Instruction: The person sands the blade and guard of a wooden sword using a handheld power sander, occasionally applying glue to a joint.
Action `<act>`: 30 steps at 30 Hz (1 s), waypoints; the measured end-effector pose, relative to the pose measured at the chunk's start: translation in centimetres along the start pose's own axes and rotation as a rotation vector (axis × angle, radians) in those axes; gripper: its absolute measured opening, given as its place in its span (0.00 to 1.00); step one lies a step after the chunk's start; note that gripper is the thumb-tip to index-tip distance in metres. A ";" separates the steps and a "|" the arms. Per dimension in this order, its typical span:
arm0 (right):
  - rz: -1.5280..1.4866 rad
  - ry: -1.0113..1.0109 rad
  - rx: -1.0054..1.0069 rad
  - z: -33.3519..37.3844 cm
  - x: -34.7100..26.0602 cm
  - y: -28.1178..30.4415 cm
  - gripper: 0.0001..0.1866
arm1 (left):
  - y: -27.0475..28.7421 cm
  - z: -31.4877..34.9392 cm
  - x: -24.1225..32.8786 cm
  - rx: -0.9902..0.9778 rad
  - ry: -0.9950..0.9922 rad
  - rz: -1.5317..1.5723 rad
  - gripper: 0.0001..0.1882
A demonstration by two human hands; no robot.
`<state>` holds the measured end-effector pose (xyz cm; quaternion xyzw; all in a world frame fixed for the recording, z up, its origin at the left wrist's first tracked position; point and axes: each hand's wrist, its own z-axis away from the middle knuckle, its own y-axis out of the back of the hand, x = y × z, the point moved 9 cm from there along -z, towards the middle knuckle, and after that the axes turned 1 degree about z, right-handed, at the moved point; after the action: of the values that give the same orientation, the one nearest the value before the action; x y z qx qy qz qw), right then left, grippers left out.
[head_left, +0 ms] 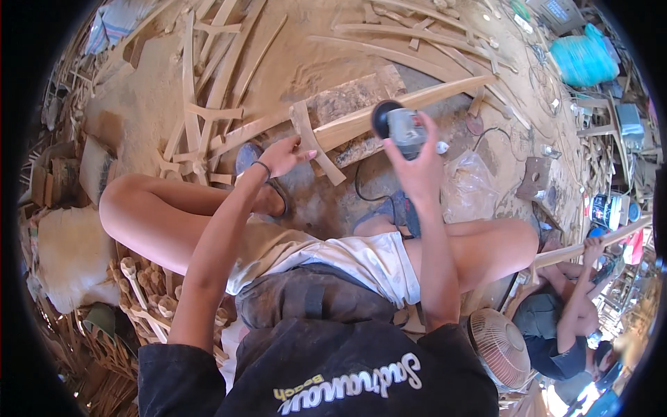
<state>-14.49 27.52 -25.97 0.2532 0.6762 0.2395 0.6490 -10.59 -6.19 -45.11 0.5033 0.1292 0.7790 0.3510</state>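
The right grip (415, 167) is closed around a grinder (408, 132), its black disc (381, 118) turned left, slightly blurred. The disc overlaps a long pale bar (344, 126); I cannot tell whether they touch. The left grip (279, 158) has curled fingers and its thumb at a curved crosspiece (329, 165), touching its left edge; whether it is closed on the wood I cannot tell.

The crosspiece stands across the bar's left end. The bar lies along a rough block (389, 80), its tapered end reaching past the block's right edge. The block rests on the dusty floor (299, 62) between the person's bent legs, with a dark cord (358, 184) curving just below it.

Right of the block lies a clear plastic bag (472, 187). Pale frames (208, 111) lie toward the floor's left edge, more strips (417, 33) toward its far edge. Near the right knee is a round fan (499, 347); beyond, toward the floor's near right corner, a co-worker (573, 316) holds a long wooden piece (559, 255).
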 end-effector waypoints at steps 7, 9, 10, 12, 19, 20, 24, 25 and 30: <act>0.401 -0.010 -0.396 3.5 -0.8 -8.4 0.47 | -4.6 1.8 -0.3 -0.156 0.055 -0.059 0.47; 0.419 0.009 -0.445 4.3 -0.7 -9.4 0.47 | -5.0 2.1 -0.4 -0.153 0.053 -0.058 0.49; 0.430 0.018 -0.466 4.6 -0.6 -9.8 0.47 | -5.1 2.1 -0.4 -0.153 0.053 -0.057 0.49; 0.444 0.033 -0.480 4.8 -0.5 -10.2 0.47 | -5.0 2.0 -0.3 -0.153 0.049 -0.060 0.49; 0.475 0.066 -0.513 5.3 -0.8 -11.0 0.49 | -4.9 2.1 -0.1 -0.118 0.024 -0.087 0.49; 0.479 0.065 -0.527 5.4 -0.9 -11.2 0.49 | -4.8 2.3 0.0 -0.105 0.014 -0.088 0.49; 0.505 0.077 -0.543 5.4 -1.6 -11.1 0.51 | -4.3 2.4 1.3 -0.119 0.011 -0.105 0.50; 0.511 0.089 -0.541 5.4 -1.9 -11.1 0.51 | -4.2 2.5 1.3 -0.122 0.019 -0.112 0.50; 0.512 0.128 -0.521 5.0 -3.0 -11.8 0.51 | -4.4 3.2 1.9 -0.082 0.005 -0.088 0.47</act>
<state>-9.80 16.65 -31.59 0.2250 0.5466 0.5737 0.5670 -6.43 -2.23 -44.80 0.4802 0.1201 0.7688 0.4048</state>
